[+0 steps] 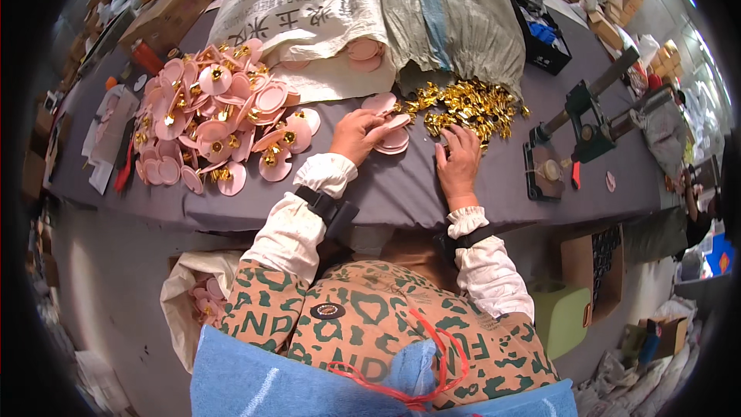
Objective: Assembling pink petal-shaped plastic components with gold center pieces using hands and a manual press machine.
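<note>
My left hand point(357, 136) is at a small stack of round pink discs point(392, 140), its thumb and fingers closed on the edge of one disc. My right hand point(461, 161) rests at the near edge of a heap of shiny gold flower-shaped metal pieces point(480, 110). Its fingers are bent and apart, the thumb separate, and no piece shows in them. To the left of my left hand lies a large pile of pink discs with gold pieces attached point(212, 108).
Behind the piles stand a white woven sack point(309, 23) with pink discs at its mouth and a greyish sack point(463, 23). At right on the grey-covered table point(386, 197) are a green hand press point(583, 123) and a black bin point(544, 42). An open sack point(181, 301) sits below left.
</note>
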`<act>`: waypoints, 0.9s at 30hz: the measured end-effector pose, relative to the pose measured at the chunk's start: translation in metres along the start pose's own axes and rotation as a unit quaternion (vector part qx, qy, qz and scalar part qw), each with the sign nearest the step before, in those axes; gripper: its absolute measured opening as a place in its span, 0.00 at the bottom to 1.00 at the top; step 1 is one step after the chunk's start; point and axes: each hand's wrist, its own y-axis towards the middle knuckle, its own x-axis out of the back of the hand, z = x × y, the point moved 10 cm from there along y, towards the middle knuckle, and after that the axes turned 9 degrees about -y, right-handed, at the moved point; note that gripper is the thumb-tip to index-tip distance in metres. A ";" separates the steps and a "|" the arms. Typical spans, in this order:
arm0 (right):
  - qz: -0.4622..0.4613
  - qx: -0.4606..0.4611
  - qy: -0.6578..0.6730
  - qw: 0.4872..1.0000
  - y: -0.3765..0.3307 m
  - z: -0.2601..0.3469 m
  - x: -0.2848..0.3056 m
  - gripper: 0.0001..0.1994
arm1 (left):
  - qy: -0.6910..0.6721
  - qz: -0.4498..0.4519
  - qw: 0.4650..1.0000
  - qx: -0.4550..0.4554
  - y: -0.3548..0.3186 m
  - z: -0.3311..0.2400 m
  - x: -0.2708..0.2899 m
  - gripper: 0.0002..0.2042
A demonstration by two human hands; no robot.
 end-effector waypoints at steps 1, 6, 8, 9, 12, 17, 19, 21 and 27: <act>-0.006 0.012 0.000 1.000 0.007 0.004 0.001 0.12 | -0.068 -0.019 0.997 0.034 -0.004 0.003 0.009 0.08; 0.104 0.050 -0.037 0.993 0.029 0.000 -0.039 0.06 | -0.318 -0.115 0.918 0.207 -0.034 0.041 0.024 0.05; 0.121 0.051 -0.024 0.991 0.027 -0.003 -0.044 0.03 | -0.351 -0.118 0.897 0.242 -0.041 0.036 0.022 0.10; 0.123 0.054 -0.023 0.991 0.027 -0.003 -0.046 0.03 | -0.377 -0.134 0.880 0.255 -0.044 0.032 0.023 0.13; 0.050 0.111 0.021 0.992 0.025 0.003 -0.029 0.04 | -0.438 -0.141 0.844 0.275 -0.051 0.022 0.016 0.21; 0.161 0.009 0.106 0.981 0.039 0.000 -0.032 0.14 | -0.527 -0.110 0.761 0.362 -0.068 0.033 -0.009 0.11; 0.145 -0.085 0.328 0.930 0.039 -0.009 -0.027 0.19 | -0.522 -0.105 0.769 0.354 -0.065 0.029 -0.012 0.10; 0.142 -0.051 0.358 0.921 0.038 0.018 -0.005 0.17 | -0.514 -0.105 0.777 0.348 -0.064 0.023 -0.012 0.09; 0.079 0.051 0.362 0.927 0.022 0.076 0.028 0.13 | -0.525 -0.079 0.790 0.306 -0.054 -0.006 -0.025 0.08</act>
